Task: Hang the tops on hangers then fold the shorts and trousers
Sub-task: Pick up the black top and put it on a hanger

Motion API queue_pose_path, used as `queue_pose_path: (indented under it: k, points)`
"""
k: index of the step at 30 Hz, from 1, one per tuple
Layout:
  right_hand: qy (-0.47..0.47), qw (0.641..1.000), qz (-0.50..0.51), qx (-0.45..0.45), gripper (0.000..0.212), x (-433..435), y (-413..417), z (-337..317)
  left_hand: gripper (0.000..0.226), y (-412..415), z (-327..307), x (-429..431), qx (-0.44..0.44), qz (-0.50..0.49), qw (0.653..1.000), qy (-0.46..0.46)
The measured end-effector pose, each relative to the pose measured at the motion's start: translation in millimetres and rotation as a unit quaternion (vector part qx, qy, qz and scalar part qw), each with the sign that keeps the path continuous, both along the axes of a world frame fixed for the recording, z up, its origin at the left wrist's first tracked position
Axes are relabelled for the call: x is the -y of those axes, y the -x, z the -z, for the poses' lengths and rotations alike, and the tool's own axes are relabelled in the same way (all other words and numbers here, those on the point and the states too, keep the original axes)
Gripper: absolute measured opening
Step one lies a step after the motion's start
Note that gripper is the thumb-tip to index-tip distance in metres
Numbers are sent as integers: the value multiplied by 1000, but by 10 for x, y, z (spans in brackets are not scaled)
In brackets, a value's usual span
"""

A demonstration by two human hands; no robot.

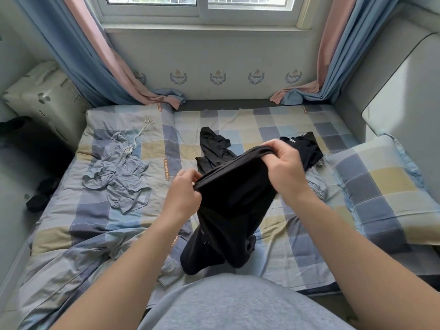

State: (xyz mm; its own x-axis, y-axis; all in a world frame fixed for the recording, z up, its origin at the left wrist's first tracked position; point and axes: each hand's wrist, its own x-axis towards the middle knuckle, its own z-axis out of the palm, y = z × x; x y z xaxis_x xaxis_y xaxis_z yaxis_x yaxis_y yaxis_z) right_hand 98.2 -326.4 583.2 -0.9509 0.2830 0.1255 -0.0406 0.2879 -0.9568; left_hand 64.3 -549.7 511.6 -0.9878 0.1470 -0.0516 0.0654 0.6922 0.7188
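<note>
We see both hands, left (183, 192) and right (284, 167), gripping a black fabric garment (228, 210) above the checked quilted bedspread (95, 217).

Head view, down over bed (273, 120), close.

A blue, cream and grey checked quilt (95, 217) covers the bed (226, 104), with a matching pillow (385, 189) at its right edge. Blue-and-pink curtains (78, 55) hang either side of the window (200, 13), their ends bunched at the bed's far edge.
</note>
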Motion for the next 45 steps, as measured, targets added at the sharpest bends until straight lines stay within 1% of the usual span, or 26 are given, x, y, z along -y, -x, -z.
queue_pose_path:
  k: [1, 3, 6, 8, 10, 12, 13, 14, 16, 18, 20, 22, 23, 24, 27, 30, 31, 33, 34, 36, 39, 40, 42, 45]
  points:
    - [11, 1000, 27, -4, 24, -98, 20, 0, 35, -17, 79, 54, 23, -19, 1000, 8]
    - [24, 998, 60, 1, 25, -304, 40, 23, 35, -24, 175, 154, 40, -47, 998, 9]
    - [-19, 996, 75, 50, 27, -555, 5, 197, 32, 56, 148, 202, 48, -61, 997, -20]
    - [-76, 989, 86, 90, 30, -682, -38, 345, 29, 143, 65, 180, 73, -61, 991, -90]
    - [-158, 977, 77, 125, 35, -764, -94, 444, 23, 197, -42, 139, 99, -64, 977, -175]
    - [-219, 964, 52, 141, 42, -785, -142, 479, 21, 228, -157, 112, 95, -47, 969, -224]
    - [-220, 965, 35, 142, 45, -775, -160, 477, 22, 236, -230, 100, 90, -33, 967, -237]
    - [-198, 970, 17, 143, 47, -756, -181, 460, 23, 241, -307, 86, 85, -21, 965, -249]
    - [-112, 982, -14, 148, 46, -692, -221, 369, 26, 275, -449, 67, 73, -13, 961, -267]
    - [-42, 987, -42, 148, 36, -622, -277, 241, 30, 331, -590, 56, 58, -5, 961, -270]
    - [0, 988, -69, 137, 25, -561, -360, 108, 31, 394, -717, 24, 52, 17, 963, -265]
    - [5, 989, -78, 125, 13, -519, -459, -1, 34, 441, -824, -25, 49, 47, 967, -245]
    - [-8, 990, -73, 123, 6, -511, -519, -40, 33, 463, -864, -52, 47, 66, 970, -230]
    - [-26, 990, -63, 123, 4, -507, -583, -73, 31, 482, -897, -81, 46, 90, 972, -212]
    - [-49, 994, 12, 100, 16, -497, -840, -156, 26, 557, -943, -178, 24, 175, 975, -136]
    - [-34, 991, 120, 54, 21, -457, -1208, -216, 14, 608, -886, -274, -41, 264, 963, -15]
    - [-18, 987, 156, 38, 21, -426, -1337, -229, 17, 596, -848, -301, -58, 284, 957, 15]
    - [2, 974, 224, 15, 18, -328, -1600, -235, 33, 527, -734, -332, -67, 319, 944, 49]
    - [2, 967, 255, 10, 17, -255, -1730, -228, 39, 477, -674, -347, -60, 337, 938, 56]
    - [-5, 950, 313, 14, 17, -86, -1984, -189, 42, 376, -554, -371, -42, 377, 924, 56]
    - [-19, 915, 400, 38, 21, 212, -2397, -98, 28, 233, -378, -383, -1, 451, 891, 53]
    - [-25, 903, 426, 49, 21, 314, -2540, -76, 26, 175, -311, -382, 24, 480, 876, 38]
    - [-34, 879, 471, 71, 21, 526, -2832, -33, 29, 10, -197, -368, 66, 527, 848, 1]
    - [-29, 845, 525, 96, 11, 867, -3231, -1, 32, -346, -115, -372, 124, 559, 818, -55]
